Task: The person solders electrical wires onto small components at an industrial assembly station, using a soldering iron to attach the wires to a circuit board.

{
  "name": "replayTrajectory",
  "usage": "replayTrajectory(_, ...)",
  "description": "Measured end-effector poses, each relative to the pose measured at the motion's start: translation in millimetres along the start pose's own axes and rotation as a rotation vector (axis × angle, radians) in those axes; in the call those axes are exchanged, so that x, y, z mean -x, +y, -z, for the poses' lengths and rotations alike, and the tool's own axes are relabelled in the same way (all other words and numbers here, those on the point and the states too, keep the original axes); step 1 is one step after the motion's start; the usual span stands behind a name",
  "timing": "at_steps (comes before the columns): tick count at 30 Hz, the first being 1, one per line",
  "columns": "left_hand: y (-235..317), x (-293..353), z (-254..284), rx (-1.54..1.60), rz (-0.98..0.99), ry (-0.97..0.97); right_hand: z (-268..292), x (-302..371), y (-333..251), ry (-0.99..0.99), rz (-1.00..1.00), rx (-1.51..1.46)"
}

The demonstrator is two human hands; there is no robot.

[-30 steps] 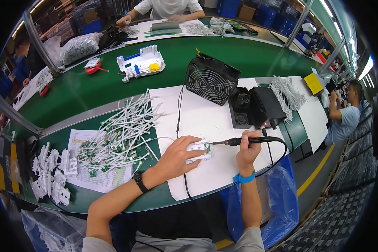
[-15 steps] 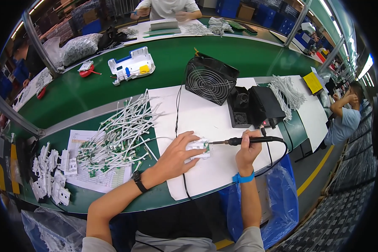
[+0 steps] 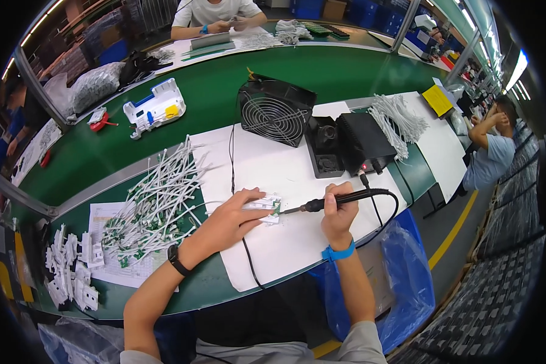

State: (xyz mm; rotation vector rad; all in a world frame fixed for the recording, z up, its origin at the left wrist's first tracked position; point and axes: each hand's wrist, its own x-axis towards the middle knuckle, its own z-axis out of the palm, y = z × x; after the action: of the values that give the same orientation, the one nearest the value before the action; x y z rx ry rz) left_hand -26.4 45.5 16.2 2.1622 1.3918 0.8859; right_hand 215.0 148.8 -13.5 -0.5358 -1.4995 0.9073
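Observation:
My left hand [image 3: 229, 221] presses a small white plastic housing [image 3: 259, 205] onto the white sheet, its fingers laid across and around the piece. A small green circuit board [image 3: 276, 207] shows at the housing's right end. In my right hand [image 3: 338, 213] is a soldering iron [image 3: 312, 206], gripped by its black handle and pointing left. Its metal tip is at the green board; whether it touches cannot be made out. A pile of white wires with small green boards [image 3: 155, 206] lies left of my left hand.
Beyond my hands stand a black fan [image 3: 274, 112] with a wire grille and a black soldering station [image 3: 368, 145]. More white housings [image 3: 73, 267] are heaped at far left. A white-blue plastic shell [image 3: 158, 112] rests on the green belt [image 3: 212, 85]. Co-workers sit across and at right.
The view has shifted, so the bench things appear further left. The iron now slants more, its handle raised to the right. The co-worker across has brought both hands together.

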Motion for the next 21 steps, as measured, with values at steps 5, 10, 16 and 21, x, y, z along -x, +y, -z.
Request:
replayTrajectory(5,0.6,-1.8,0.6,0.019,0.011,0.000,1.1,-0.9,0.2,-0.014,0.016,0.010)
replayTrajectory(10,0.0,-1.6,-1.0,0.003,0.024,-0.004,1.1,-1.1,0.8,-0.050,0.018,0.014)
replayTrajectory(16,0.7,-2.1,-0.7,-0.010,0.025,-0.004,1.7,-1.2,2.6,-0.046,0.034,0.005)
replayTrajectory(21,0.0,-1.3,-0.6,-0.009,0.022,0.001,1.8,-0.5,3.4,-0.050,0.024,0.001)
